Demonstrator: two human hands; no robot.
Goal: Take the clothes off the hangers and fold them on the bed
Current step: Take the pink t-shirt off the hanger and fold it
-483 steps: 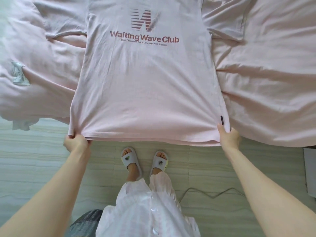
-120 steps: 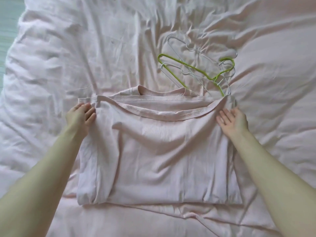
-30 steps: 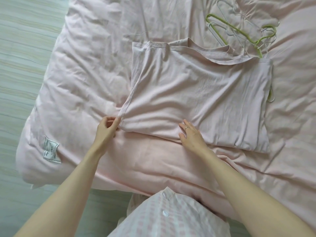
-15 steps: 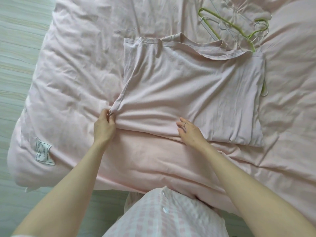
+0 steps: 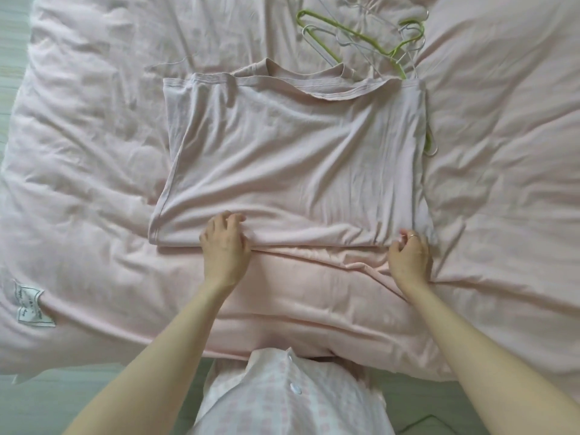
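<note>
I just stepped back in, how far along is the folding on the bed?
Done: bare hangers lie on the bed; the pink shirt is partly folded. In hand: left hand and right hand grip its near edge. Left: the final fold.

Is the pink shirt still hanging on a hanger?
No, the pink shirt lies folded on the bed, and the hangers lie bare beyond it.

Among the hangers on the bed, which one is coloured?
The green hanger; the other hangers tangled with it are white, beyond the folded shirt.
</note>
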